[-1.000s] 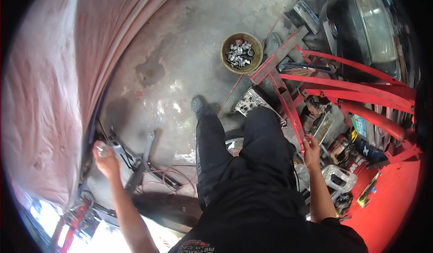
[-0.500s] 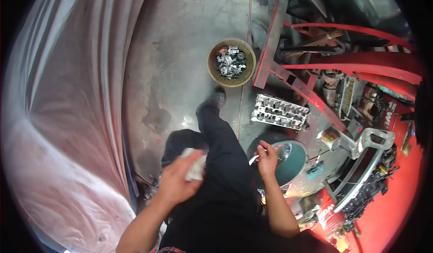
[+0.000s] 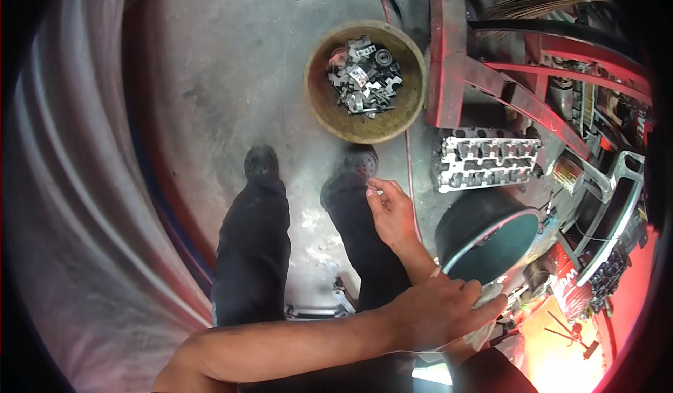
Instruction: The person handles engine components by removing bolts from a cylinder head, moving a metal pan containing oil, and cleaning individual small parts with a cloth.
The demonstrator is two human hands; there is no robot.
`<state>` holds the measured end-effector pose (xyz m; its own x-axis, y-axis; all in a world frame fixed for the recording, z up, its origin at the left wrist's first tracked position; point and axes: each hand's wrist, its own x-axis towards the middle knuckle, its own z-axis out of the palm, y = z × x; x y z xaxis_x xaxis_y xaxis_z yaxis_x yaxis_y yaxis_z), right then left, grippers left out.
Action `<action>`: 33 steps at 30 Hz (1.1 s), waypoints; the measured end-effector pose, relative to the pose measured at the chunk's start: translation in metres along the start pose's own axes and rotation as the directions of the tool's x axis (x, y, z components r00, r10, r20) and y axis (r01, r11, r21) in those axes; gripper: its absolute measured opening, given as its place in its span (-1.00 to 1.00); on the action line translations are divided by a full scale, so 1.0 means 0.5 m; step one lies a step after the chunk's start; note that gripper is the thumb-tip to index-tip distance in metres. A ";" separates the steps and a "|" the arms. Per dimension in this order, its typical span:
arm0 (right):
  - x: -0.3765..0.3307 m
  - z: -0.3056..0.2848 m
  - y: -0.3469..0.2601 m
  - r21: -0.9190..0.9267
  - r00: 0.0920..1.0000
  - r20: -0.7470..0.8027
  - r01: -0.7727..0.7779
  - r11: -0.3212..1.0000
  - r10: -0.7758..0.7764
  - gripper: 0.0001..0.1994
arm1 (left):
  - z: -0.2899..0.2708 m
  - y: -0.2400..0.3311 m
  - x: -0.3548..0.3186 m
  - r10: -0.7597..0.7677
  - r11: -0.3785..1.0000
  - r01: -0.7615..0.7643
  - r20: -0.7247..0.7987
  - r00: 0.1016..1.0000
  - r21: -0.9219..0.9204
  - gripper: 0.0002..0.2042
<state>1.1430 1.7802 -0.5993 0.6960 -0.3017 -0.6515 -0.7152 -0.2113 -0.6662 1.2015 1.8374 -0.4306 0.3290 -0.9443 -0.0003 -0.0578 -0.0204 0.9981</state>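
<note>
My left arm reaches across my lap to the right. My left hand (image 3: 452,312) is closed on a whitish cloth (image 3: 482,337) and presses it against my right forearm. Parts of the cloth stick out past the fingers. My right hand (image 3: 392,214) is held over my right leg with thumb and fingers pinched together; what they hold, if anything, is too small to make out. Beyond it stands a round yellowish tub (image 3: 315,102) with a heap of metal parts (image 3: 361,78) inside. A dark green bucket (image 3: 484,225) stands just right of my right forearm.
An engine cylinder head (image 3: 487,160) lies on the floor above the bucket. A red metal frame (image 3: 449,57) rises at the right, with car parts around it. A thin red hose (image 3: 411,176) runs along the floor. A large pale sheet (image 3: 84,218) hangs at the left.
My left hand has carried the cloth rightward across my body onto my right forearm. My right hand has moved from over the bucket to over my leg. My view has shifted, with both feet now showing.
</note>
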 end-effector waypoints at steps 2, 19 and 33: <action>0.062 0.019 0.044 -0.076 1.000 -0.012 0.026 0.997 -0.027 -0.78 | 0.002 -0.083 0.002 0.025 1.000 -0.025 0.032 0.999 0.006 -0.36; 0.335 0.107 0.166 -0.542 0.896 0.142 0.426 0.724 -0.421 -0.77 | -0.042 -0.442 -0.050 0.153 0.923 -0.232 0.262 0.953 0.306 -0.50; 0.537 0.207 0.192 -0.794 0.702 0.490 0.604 0.068 -0.516 -0.87 | -0.075 -0.458 -0.087 0.205 0.888 -0.308 0.307 0.929 0.340 -0.52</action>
<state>1.2676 1.7750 -0.8755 0.8890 0.3530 -0.2916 0.3217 -0.9348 -0.1506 1.2358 1.8956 -0.6566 0.0048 -0.9827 0.1851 -0.4735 0.1608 0.8660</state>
